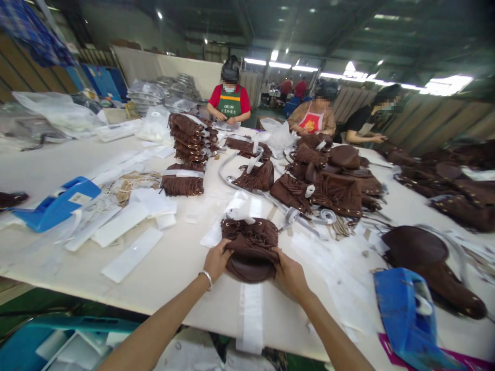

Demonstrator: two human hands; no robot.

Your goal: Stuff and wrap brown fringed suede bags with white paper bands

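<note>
Between my two hands lies a brown fringed bag [251,260] with its smooth rounded base turned toward me. My left hand [217,264] grips its left edge, thumb on top, a bracelet at the wrist. My right hand [290,273] is closed on the bag's right edge. White wrapping shows at the bag's far side, around its gold eyelets. Under the bag a white paper strip [250,314] runs toward me and hangs over the table's edge. The fingers beneath the bag are hidden.
Stacked fringed bags [191,139] stand ahead, left of centre; more brown bags [332,190] are heaped to the right. Blue tape dispensers sit at left [58,203] and right [406,314]. White strips [132,255] lie on the left. Several people work across the table [166,278].
</note>
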